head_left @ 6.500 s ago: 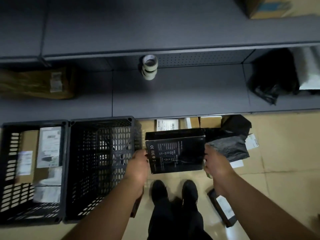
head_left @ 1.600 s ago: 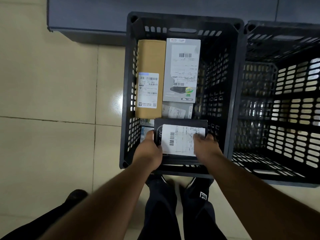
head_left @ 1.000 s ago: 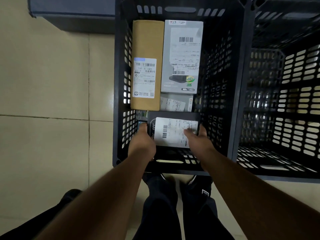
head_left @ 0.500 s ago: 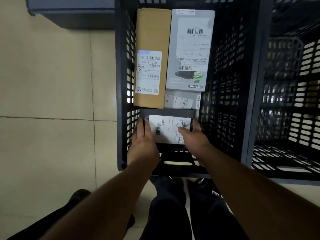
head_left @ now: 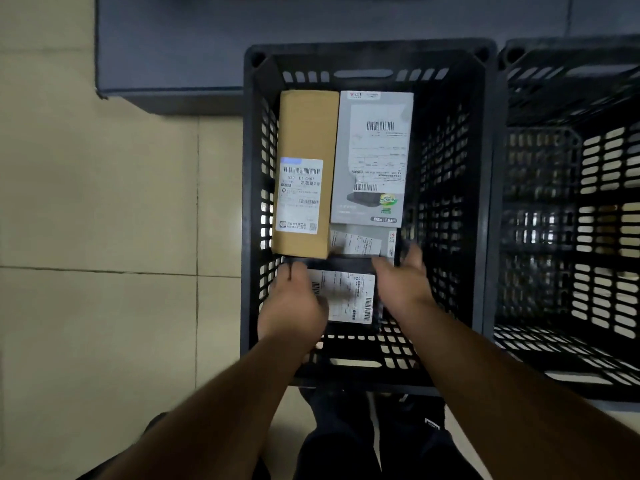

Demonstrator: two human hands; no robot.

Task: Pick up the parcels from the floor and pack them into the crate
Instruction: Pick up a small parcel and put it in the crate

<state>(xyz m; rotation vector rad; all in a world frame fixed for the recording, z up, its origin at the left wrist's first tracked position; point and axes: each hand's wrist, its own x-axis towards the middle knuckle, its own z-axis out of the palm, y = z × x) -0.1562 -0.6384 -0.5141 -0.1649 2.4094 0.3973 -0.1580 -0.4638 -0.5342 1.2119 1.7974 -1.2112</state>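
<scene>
I am watching the left hand [head_left: 294, 306] resting flat and the right hand [head_left: 403, 282] hovering open over the black label-topped box [head_left: 346, 299] lying in the black slotted plastic crate [head_left: 446, 216] beside 3 parcels, so floor parcels, unseen here, are possibly remaining.

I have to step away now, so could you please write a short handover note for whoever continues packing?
Left hand: lying on the black parcel's left end; grip unclear.
Right hand: open, at the parcel's right end, blurred, seemingly not gripping.
Crate: brown box at left and grey box beside it at the far end, a small white parcel under the grey box's near edge, the black parcel nearest you.
Done: four parcels visible in the crate.
Left: take both hands out, then fetch more from the floor; none are in view. The second crate to the right looks empty.
</scene>
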